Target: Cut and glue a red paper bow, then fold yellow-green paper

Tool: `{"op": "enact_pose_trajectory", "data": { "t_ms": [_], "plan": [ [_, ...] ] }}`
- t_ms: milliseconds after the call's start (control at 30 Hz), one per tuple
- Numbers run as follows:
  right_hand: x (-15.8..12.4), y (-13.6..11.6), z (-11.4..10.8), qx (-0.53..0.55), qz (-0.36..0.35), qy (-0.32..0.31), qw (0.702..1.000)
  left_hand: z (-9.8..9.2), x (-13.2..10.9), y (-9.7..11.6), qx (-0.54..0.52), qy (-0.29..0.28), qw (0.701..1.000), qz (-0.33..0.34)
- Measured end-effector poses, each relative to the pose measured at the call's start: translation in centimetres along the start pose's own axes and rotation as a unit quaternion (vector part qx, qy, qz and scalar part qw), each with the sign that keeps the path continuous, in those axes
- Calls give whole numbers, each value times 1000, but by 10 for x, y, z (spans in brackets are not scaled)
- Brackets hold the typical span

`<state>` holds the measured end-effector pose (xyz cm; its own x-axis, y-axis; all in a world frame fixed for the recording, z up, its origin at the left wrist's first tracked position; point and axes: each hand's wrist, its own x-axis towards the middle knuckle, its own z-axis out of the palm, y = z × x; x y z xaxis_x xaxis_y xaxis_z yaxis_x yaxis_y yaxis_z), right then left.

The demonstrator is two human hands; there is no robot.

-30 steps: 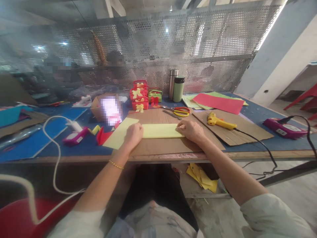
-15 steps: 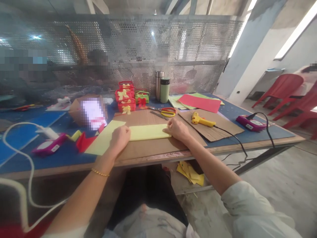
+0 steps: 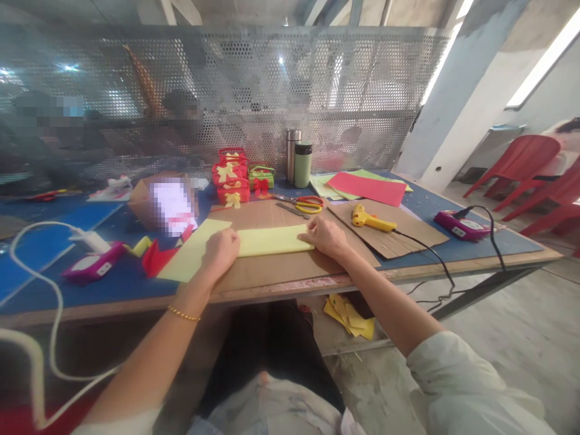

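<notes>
A pale yellow sheet of paper (image 3: pixel 272 240) lies folded into a long strip on a cardboard mat (image 3: pixel 267 273). My left hand (image 3: pixel 222 249) is closed on the strip's left end, its knuckles up. At the other end my right hand (image 3: pixel 327 235) pinches the paper between thumb and fingers. Another pale yellow area (image 3: pixel 193 251) spreads left from under my left hand; I cannot tell whether it is the same sheet. Beyond the strip lie scissors (image 3: pixel 309 206) with red and yellow handles and a dark flat blade (image 3: pixel 292 210).
A yellow glue gun (image 3: pixel 374 219) rests on cardboard at right, its cord running over the table edge. Small red boxes with bows (image 3: pixel 232 175), a green flask (image 3: pixel 302 166) and coloured sheets (image 3: pixel 367 188) stand or lie behind. Purple power strips (image 3: pixel 93 266) sit at both sides.
The view has shifted very slightly. Both hands keep their places on the folded yellow paper.
</notes>
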<state>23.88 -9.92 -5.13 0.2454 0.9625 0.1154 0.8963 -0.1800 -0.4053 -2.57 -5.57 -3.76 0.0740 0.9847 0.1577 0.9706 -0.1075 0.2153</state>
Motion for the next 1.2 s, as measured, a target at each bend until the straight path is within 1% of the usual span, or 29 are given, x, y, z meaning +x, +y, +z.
{"op": "enact_pose_trajectory", "data": {
  "t_ms": [200, 400, 567, 733, 867, 1200],
  "plan": [
    [0, -2, -1, -23, -1, -15, 1000, -1, -1, 2, 14, -8, 1000, -2],
    [0, -4, -1, -11, 14, -4, 1000, -2, -2, 1, 20, -8, 1000, 1],
    [0, -3, -1, 4, 12, 2, 1000, 0, -3, 0, 16, -6, 1000, 5],
    [-1, -1, 0, 10, 7, 4, 1000, 6, 0, -4, -13, 4, 999, 46],
    [0, 1, 1, 9, -6, 0, 1000, 10, 2, -5, -7, -14, 997, 72],
    [-1, 2, 2, -2, -15, -1, 1000, 13, 2, -7, -5, -13, 998, 67]
  ]
}}
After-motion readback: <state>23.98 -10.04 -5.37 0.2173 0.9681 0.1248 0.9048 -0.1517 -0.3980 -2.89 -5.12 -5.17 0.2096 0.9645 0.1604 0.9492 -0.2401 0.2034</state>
